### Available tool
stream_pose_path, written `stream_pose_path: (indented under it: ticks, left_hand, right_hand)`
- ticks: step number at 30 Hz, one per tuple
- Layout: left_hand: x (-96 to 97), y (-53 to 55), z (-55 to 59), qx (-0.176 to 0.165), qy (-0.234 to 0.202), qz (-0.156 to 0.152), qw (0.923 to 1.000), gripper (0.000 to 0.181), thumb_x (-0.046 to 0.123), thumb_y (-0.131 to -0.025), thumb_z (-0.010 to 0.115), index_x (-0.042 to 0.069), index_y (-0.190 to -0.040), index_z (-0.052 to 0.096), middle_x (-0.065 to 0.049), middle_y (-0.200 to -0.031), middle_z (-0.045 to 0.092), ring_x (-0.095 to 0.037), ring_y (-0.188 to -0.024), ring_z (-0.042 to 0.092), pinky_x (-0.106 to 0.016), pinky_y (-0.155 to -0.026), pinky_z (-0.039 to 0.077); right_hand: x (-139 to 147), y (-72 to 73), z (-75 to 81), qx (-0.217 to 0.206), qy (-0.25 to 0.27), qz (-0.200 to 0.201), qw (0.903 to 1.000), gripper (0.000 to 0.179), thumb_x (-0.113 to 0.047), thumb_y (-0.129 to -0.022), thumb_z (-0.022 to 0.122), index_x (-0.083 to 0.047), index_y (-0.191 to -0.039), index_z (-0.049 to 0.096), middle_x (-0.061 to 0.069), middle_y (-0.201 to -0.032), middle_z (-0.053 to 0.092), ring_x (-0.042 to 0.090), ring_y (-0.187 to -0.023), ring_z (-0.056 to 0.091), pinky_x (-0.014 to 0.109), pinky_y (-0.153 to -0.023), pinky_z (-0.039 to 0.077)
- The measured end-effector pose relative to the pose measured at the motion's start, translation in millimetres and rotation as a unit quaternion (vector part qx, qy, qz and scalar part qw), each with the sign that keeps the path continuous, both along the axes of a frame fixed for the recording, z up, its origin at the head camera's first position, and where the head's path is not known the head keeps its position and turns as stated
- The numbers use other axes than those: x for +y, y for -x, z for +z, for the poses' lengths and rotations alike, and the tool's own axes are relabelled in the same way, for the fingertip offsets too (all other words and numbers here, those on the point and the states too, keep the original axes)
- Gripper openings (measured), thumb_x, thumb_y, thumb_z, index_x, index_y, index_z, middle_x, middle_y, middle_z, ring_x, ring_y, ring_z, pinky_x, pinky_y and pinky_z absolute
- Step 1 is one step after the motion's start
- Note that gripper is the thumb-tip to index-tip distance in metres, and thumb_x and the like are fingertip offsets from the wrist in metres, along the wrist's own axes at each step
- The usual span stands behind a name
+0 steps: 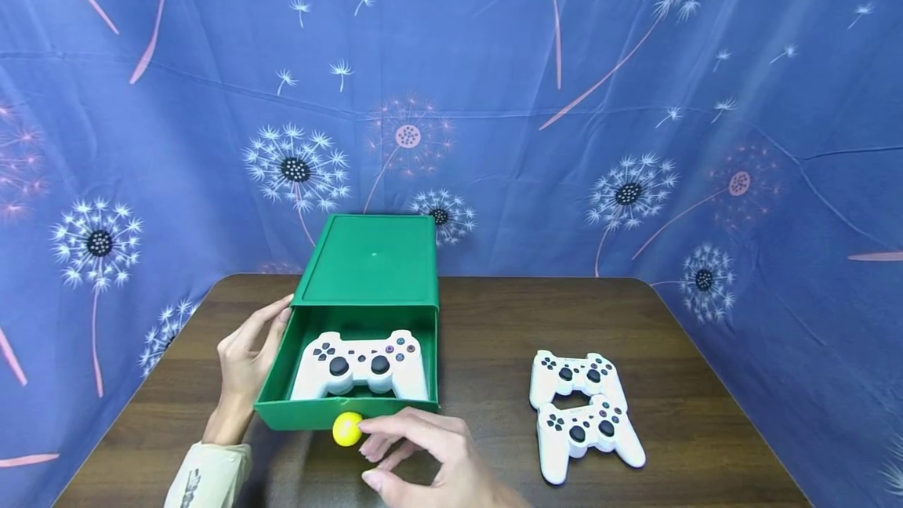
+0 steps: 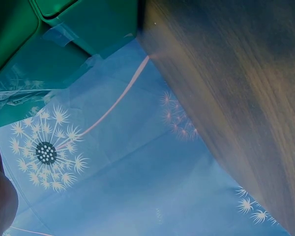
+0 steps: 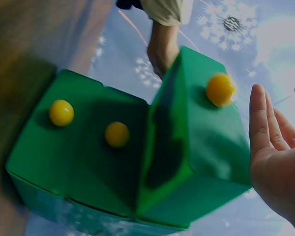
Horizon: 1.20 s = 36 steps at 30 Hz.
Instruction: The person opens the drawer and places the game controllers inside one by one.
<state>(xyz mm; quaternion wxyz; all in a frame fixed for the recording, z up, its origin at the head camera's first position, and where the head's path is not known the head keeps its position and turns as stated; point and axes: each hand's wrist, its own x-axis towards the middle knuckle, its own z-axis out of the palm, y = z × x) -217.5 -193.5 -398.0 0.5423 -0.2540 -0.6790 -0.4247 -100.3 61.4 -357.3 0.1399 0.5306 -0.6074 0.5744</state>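
Note:
A green drawer box (image 1: 374, 261) stands at the table's back, its top drawer (image 1: 303, 416) pulled out. Inside that drawer lies a white game controller (image 1: 360, 367). My left hand (image 1: 247, 359) rests its fingers against the box's left side; only a blurred edge of the hand (image 2: 2, 201) shows in the left wrist view. Just right of the drawer's round yellow knob (image 1: 346, 429) is my right hand (image 1: 437, 453), its fingers loosely bent. The right wrist view shows that hand (image 3: 280, 162) apart from the knob (image 3: 220, 89), with nothing in it.
Two more white controllers (image 1: 577, 379) (image 1: 589, 433) lie on the right of the wooden table (image 1: 494, 335), one overlapping the other. Lower drawers with yellow knobs (image 3: 61, 113) (image 3: 117, 134) stay closed. A blue dandelion-print cloth (image 1: 494, 163) hangs behind.

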Motion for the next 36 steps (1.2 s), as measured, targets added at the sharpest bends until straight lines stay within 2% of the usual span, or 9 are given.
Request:
stream_pose_path:
  ticks: [11,18,25,36]
  left_hand:
    - [2.5,0.1,0.8,0.003,-0.006,-0.005,1.0000,0.013,-0.010,-0.084,0.065,-0.012,-0.096,0.069,-0.025,-0.092,0.068,-0.005,-0.095,0.065,-0.014,-0.083,0.047]
    - [2.9,-0.3,0.5,-0.003,-0.004,-0.005,1.0000,0.014,-0.011,-0.083,0.065,-0.011,-0.097,0.068,-0.026,-0.093,0.068,-0.003,-0.095,0.064,-0.014,-0.082,0.047]
    - [1.3,0.8,-1.8,-0.007,-0.004,-0.002,1.0000,0.015,-0.010,-0.084,0.065,-0.011,-0.098,0.069,-0.024,-0.094,0.069,-0.002,-0.095,0.064,-0.013,-0.082,0.047]
    - [1.4,0.2,-1.7,-0.003,-0.009,-0.005,0.9999,0.013,-0.010,-0.084,0.065,-0.012,-0.096,0.069,-0.026,-0.092,0.068,-0.003,-0.095,0.064,-0.014,-0.083,0.047]
  right_hand:
    - [-11,2.4,-21.7,-0.045,-0.043,-0.024,0.9978,0.040,0.009,-0.085,0.063,0.003,-0.123,0.053,0.013,-0.097,0.064,0.014,-0.091,0.064,0.021,-0.067,0.055]
    - [-17,3.2,-33.3,-0.039,-0.053,-0.062,0.9959,0.044,0.008,-0.085,0.064,0.000,-0.126,0.052,0.012,-0.095,0.067,0.010,-0.089,0.065,0.018,-0.067,0.054]
    - [-21,15.1,-62.2,-0.023,-0.072,-0.104,0.9917,0.038,-0.003,-0.091,0.062,-0.008,-0.129,0.053,0.004,-0.105,0.067,0.002,-0.091,0.064,0.014,-0.067,0.052]
    - [-28,18.0,-64.8,0.008,-0.056,-0.122,0.9909,0.037,-0.002,-0.092,0.061,-0.007,-0.128,0.055,0.005,-0.106,0.067,0.000,-0.089,0.063,0.013,-0.069,0.051]
